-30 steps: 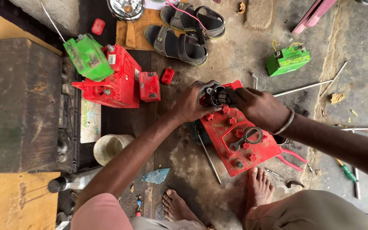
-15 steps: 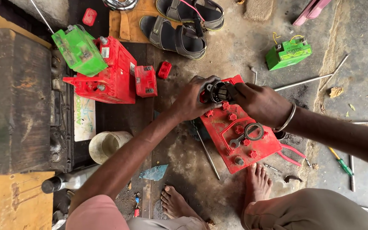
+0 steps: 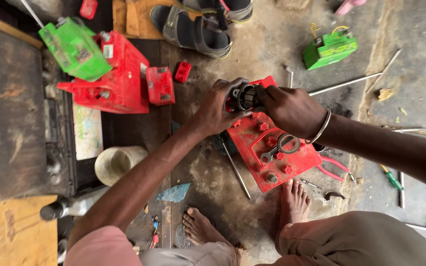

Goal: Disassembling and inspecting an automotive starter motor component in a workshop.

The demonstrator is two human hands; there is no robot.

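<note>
Both my hands meet over the far end of a red battery [image 3: 272,148] that stands on the floor between my bare feet. My left hand [image 3: 218,108] and my right hand [image 3: 287,108] together grip a dark round metal part [image 3: 245,96] with a shiny ring. A spanner [image 3: 269,153] and a metal ring [image 3: 288,143] lie on the battery's red top among its caps. A bangle circles my right wrist.
Red battery cases [image 3: 119,74] with a green one [image 3: 72,47] on top stand at left. A small green battery [image 3: 329,48], sandals [image 3: 193,29], a white cup [image 3: 117,165], metal rods [image 3: 343,83], red pliers [image 3: 334,167] and a green screwdriver [image 3: 390,178] lie around.
Both hands stay on the round part over the battery, shifting only slightly. The camera has dipped a little, so the scene sits higher in the frame.
</note>
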